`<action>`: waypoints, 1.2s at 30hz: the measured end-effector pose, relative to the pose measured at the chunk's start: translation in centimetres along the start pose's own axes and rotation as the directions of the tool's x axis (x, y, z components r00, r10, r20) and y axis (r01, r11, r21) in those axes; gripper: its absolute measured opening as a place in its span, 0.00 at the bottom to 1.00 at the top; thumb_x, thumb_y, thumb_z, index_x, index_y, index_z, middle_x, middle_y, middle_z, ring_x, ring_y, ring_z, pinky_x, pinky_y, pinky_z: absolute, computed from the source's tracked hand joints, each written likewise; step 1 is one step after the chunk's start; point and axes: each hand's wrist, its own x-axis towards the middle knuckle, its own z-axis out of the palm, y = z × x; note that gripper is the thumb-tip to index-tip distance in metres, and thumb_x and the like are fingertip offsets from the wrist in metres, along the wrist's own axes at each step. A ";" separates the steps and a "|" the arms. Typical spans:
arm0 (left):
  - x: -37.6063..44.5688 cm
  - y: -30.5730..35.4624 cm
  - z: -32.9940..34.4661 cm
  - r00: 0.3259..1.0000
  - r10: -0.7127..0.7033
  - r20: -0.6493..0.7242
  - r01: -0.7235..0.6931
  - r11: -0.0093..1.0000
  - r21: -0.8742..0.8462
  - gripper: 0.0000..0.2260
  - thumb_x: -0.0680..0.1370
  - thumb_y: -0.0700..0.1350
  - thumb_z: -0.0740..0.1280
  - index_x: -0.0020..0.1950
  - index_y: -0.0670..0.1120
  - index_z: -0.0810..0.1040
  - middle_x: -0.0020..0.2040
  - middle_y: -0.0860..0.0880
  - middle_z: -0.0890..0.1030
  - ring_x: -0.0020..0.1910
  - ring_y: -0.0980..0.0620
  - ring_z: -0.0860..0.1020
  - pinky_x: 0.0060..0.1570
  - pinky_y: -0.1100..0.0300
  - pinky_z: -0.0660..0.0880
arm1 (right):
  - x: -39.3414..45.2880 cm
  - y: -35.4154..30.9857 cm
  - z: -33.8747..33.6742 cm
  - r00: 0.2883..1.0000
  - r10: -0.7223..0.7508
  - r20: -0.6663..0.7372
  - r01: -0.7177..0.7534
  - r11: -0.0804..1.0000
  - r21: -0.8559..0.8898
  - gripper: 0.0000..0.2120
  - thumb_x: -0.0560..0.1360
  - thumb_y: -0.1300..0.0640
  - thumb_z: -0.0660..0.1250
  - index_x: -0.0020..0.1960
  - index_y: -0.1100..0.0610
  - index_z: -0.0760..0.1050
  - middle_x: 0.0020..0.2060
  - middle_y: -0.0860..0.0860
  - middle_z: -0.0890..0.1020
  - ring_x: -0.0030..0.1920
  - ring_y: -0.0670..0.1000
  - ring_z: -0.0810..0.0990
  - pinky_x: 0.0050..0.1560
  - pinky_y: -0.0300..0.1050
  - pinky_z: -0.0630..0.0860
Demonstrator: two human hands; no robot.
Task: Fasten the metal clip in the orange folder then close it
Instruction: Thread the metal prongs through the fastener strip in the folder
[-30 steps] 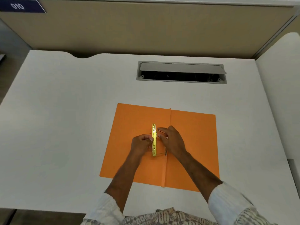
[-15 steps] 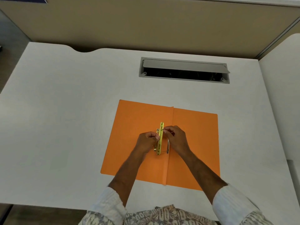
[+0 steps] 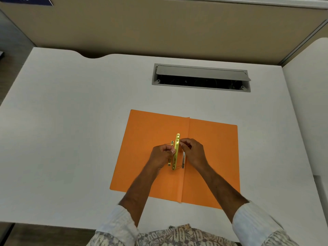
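Head view: both hands, left hand point(image 3: 162, 154) and right hand point(image 3: 192, 152), are pinching the metal clip point(image 3: 176, 151) mid-frame over the open orange folder point(image 3: 213, 157); its long axis is running up-down along the spine, between both grips.

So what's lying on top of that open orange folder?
On the flat orange paper folder, a gold metal clip bar near the centre crease, held by both hands. What lies beneath the hands is hidden.
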 end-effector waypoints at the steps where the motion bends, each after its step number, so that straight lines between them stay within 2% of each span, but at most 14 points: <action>1: 0.0 0.0 0.0 1.000 0.001 0.000 -0.001 1.000 0.003 0.07 0.77 0.37 0.70 0.41 0.46 0.83 0.36 0.49 0.80 0.34 0.54 0.76 0.37 0.60 0.73 | 0.0 0.0 0.0 1.000 0.000 0.000 0.000 1.000 0.001 0.07 0.77 0.61 0.68 0.52 0.55 0.83 0.46 0.52 0.84 0.47 0.49 0.80 0.47 0.40 0.75; 6: 0.0 0.2 -0.1 1.000 0.020 0.014 -0.021 0.999 0.044 0.07 0.77 0.37 0.70 0.40 0.46 0.82 0.36 0.49 0.80 0.32 0.56 0.76 0.30 0.65 0.74 | 0.1 0.0 0.0 1.000 0.012 -0.003 -0.012 1.000 0.009 0.08 0.77 0.61 0.68 0.53 0.56 0.82 0.46 0.52 0.83 0.46 0.48 0.80 0.46 0.36 0.73; 12: 0.1 0.3 0.1 1.000 -0.005 0.005 0.005 1.000 0.023 0.04 0.78 0.37 0.70 0.43 0.43 0.82 0.40 0.43 0.80 0.39 0.48 0.76 0.42 0.54 0.74 | 0.0 -0.1 0.0 1.000 0.014 0.003 -0.014 1.000 0.021 0.08 0.77 0.61 0.68 0.54 0.56 0.82 0.47 0.53 0.84 0.46 0.48 0.80 0.46 0.34 0.73; 16: 0.0 0.2 0.1 1.000 -0.011 0.012 0.011 1.000 0.009 0.03 0.78 0.36 0.70 0.45 0.42 0.82 0.38 0.44 0.79 0.36 0.49 0.75 0.40 0.56 0.74 | -0.1 -0.2 -0.2 1.000 0.012 0.011 -0.012 1.000 0.029 0.10 0.77 0.61 0.68 0.57 0.54 0.81 0.45 0.51 0.82 0.45 0.47 0.79 0.44 0.30 0.71; 18: 0.1 0.2 0.1 1.000 -0.013 0.012 0.013 1.000 0.002 0.03 0.78 0.36 0.70 0.45 0.41 0.82 0.38 0.44 0.79 0.36 0.50 0.75 0.41 0.55 0.74 | -0.5 -0.3 -0.2 1.000 0.015 0.000 -0.015 1.000 0.019 0.12 0.77 0.59 0.67 0.61 0.51 0.78 0.43 0.49 0.81 0.43 0.45 0.78 0.42 0.31 0.73; 20: 0.1 0.2 0.1 1.000 -0.005 0.001 0.005 1.000 0.017 0.05 0.78 0.36 0.70 0.43 0.43 0.82 0.36 0.46 0.79 0.34 0.52 0.75 0.39 0.59 0.75 | -1.2 0.0 -0.2 1.000 0.000 -0.009 0.000 1.000 -0.028 0.11 0.78 0.59 0.66 0.60 0.51 0.76 0.44 0.49 0.80 0.43 0.44 0.78 0.43 0.37 0.75; 22: 0.2 0.2 0.0 1.000 0.007 -0.007 -0.007 0.999 0.034 0.06 0.78 0.36 0.69 0.42 0.44 0.82 0.36 0.48 0.79 0.33 0.55 0.75 0.33 0.64 0.75 | -2.3 0.7 -0.3 0.997 -0.070 0.037 0.074 0.990 -0.120 0.10 0.79 0.61 0.63 0.58 0.52 0.76 0.48 0.48 0.79 0.46 0.42 0.78 0.45 0.40 0.76; 23: 0.2 0.2 0.0 1.000 0.008 -0.008 -0.008 0.999 0.032 0.07 0.78 0.36 0.69 0.41 0.44 0.82 0.36 0.48 0.79 0.33 0.55 0.75 0.33 0.64 0.75 | -2.8 1.1 -0.4 0.991 -0.105 0.086 0.118 0.980 -0.158 0.10 0.79 0.62 0.62 0.57 0.52 0.77 0.49 0.48 0.78 0.46 0.42 0.77 0.45 0.41 0.76; 25: 0.2 0.2 0.1 1.000 0.002 -0.005 -0.002 1.000 0.018 0.07 0.78 0.35 0.69 0.42 0.44 0.82 0.37 0.47 0.80 0.36 0.52 0.76 0.41 0.58 0.77 | -3.9 1.9 -0.6 0.968 -0.142 0.205 0.188 0.955 -0.228 0.12 0.77 0.61 0.62 0.58 0.52 0.78 0.47 0.46 0.74 0.45 0.41 0.75 0.40 0.42 0.76; 27: 0.2 0.2 0.2 1.000 -0.003 -0.004 0.003 1.000 0.015 0.06 0.78 0.36 0.69 0.42 0.44 0.82 0.38 0.46 0.79 0.39 0.50 0.76 0.46 0.52 0.76 | -4.7 2.4 -0.7 0.940 -0.143 0.311 0.244 0.917 -0.316 0.14 0.75 0.54 0.66 0.60 0.49 0.77 0.46 0.44 0.71 0.45 0.41 0.71 0.38 0.38 0.73; 29: 0.1 0.2 0.3 1.000 0.002 -0.008 -0.001 1.000 0.027 0.05 0.78 0.36 0.70 0.43 0.44 0.82 0.40 0.45 0.79 0.42 0.49 0.76 0.48 0.51 0.76 | -5.1 2.5 -0.8 0.917 -0.152 0.370 0.296 0.880 -0.371 0.16 0.74 0.46 0.69 0.60 0.46 0.78 0.46 0.43 0.70 0.46 0.41 0.68 0.38 0.33 0.68; 32: 0.2 0.1 0.2 1.000 0.004 -0.010 -0.004 0.999 0.033 0.06 0.77 0.37 0.70 0.42 0.45 0.82 0.39 0.47 0.80 0.41 0.51 0.76 0.47 0.53 0.75 | -5.2 2.5 -0.8 0.902 -0.209 0.378 0.365 0.836 -0.409 0.12 0.74 0.47 0.70 0.56 0.47 0.81 0.48 0.45 0.73 0.48 0.45 0.70 0.39 0.33 0.64; 36: 0.3 0.0 0.1 1.000 0.021 -0.023 -0.020 0.999 0.046 0.07 0.77 0.38 0.71 0.40 0.47 0.82 0.37 0.51 0.80 0.36 0.56 0.76 0.39 0.62 0.74 | -4.9 2.2 -0.9 0.907 -0.223 0.357 0.372 0.821 -0.432 0.09 0.78 0.51 0.67 0.56 0.47 0.82 0.50 0.47 0.78 0.51 0.47 0.74 0.42 0.42 0.73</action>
